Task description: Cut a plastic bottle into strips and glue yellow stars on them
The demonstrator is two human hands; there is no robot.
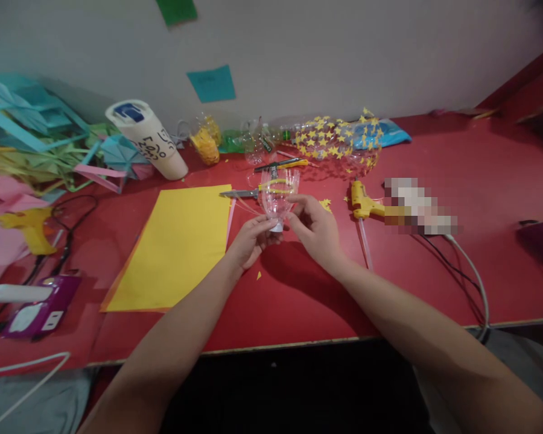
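Cap downward, a clear plastic bottle top [278, 202] is held over the red table, its wall cut into thin strips that spread upward and outward. My left hand [252, 242] is closed around its white cap and neck. On the other side, my right hand [315, 229] pinches at the strips with thumb and forefinger; the exact contact is too small to make out. Just behind lie scissors [242, 193] with yellow handles, partly seen through the plastic. A black marker [269, 165] and a yellow cutter [294, 163] rest farther back.
Yellow paper sheets [181, 241] lie to the left. A yellow glue gun [362, 202] stands at right, another glue gun [31, 228] at far left, with cords and power strips. Along the wall are a white tumbler [151, 141], star-covered plastic [321, 137] and folded paper shapes [27, 120].
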